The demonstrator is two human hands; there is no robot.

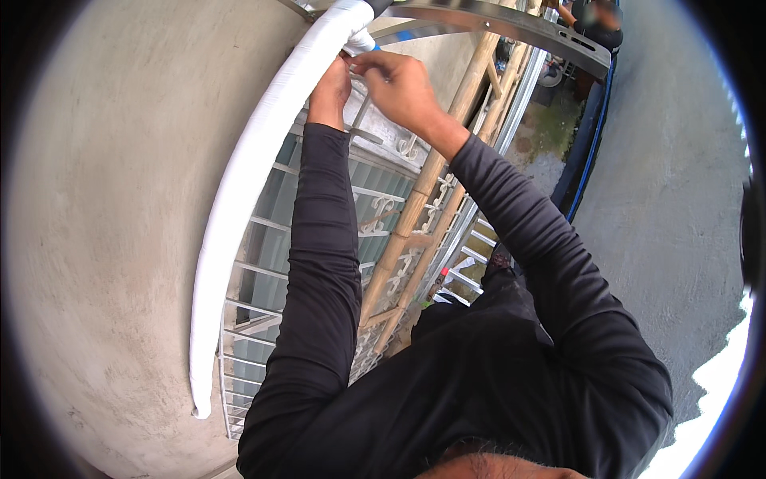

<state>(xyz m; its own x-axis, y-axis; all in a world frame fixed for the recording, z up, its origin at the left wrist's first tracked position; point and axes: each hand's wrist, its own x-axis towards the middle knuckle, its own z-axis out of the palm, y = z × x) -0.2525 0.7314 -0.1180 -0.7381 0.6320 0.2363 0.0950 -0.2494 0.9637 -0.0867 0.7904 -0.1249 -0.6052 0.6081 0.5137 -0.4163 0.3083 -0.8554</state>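
A long white wrapped pipe (239,184) runs down the grey concrete wall (112,199) from the top of the view. My left hand (331,88) is raised against the pipe near its upper end, fingers closed on the white wrapping. My right hand (399,84) is right beside it, pinching a small white strip or tie (361,44) at the pipe. Both arms are in black sleeves. What exactly sits between the fingertips is too small to tell.
A bamboo ladder (423,191) leans below my arms over a white window grille (375,215). A grey metal bracket (511,28) spans the top. Another person (594,24) stands far below at the top right, by a blue hose (586,152) on the ground.
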